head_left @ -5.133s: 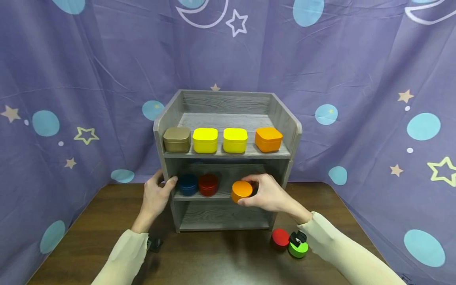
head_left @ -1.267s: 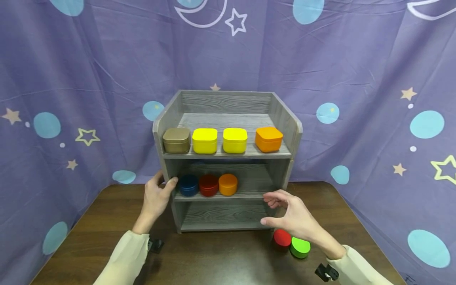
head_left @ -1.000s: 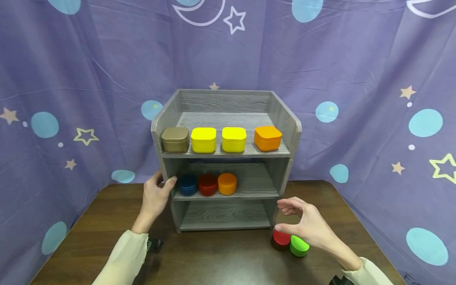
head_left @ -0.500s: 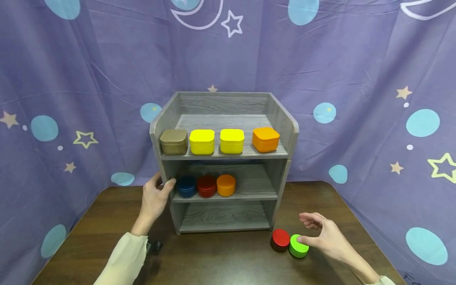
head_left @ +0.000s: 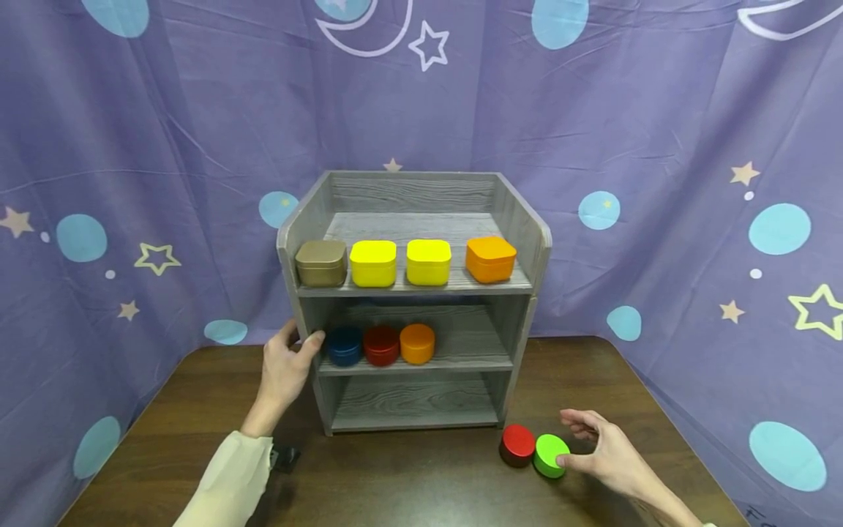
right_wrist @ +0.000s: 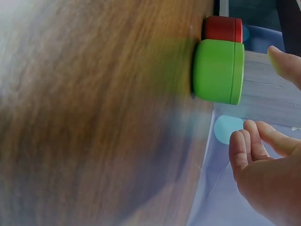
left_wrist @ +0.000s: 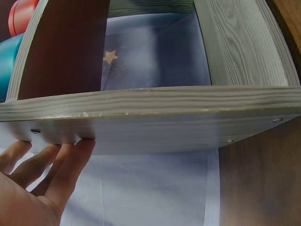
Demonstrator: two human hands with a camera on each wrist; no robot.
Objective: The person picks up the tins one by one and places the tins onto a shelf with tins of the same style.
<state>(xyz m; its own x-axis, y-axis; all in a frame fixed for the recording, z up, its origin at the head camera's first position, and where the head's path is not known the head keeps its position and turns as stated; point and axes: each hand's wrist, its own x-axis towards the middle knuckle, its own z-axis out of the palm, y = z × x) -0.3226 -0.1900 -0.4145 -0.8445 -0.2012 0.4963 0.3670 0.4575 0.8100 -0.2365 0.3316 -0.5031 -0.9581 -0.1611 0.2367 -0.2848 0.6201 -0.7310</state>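
Note:
My left hand (head_left: 283, 369) touches the left side panel of a grey wooden shelf (head_left: 421, 422). Its thumb lies at the front edge, and in the left wrist view the extended fingers (left_wrist: 70, 165) press the outer face. On the table at the lower right, a round green tin (head_left: 551, 457) stands beside a round red tin (head_left: 516, 445). My right hand (head_left: 612, 454) is just right of the green tin, thumb and fingers spread apart, holding nothing. The right wrist view shows a gap between the fingers (right_wrist: 249, 146) and the green tin (right_wrist: 216, 70).
Square tins line the upper shelf: one bronze (head_left: 321, 263), two yellow and one orange (head_left: 490, 259). Round blue (head_left: 345, 346), dark red (head_left: 382, 346) and orange (head_left: 418, 344) tins occupy the middle shelf's left half. A patterned purple curtain (head_left: 217, 146) hangs behind the brown table (head_left: 395, 490).
The round orange tin, earlier in my right hand, now stands on the middle shelf beside the dark red one. My right hand has moved down and right to the green tin. The left hand stays put.

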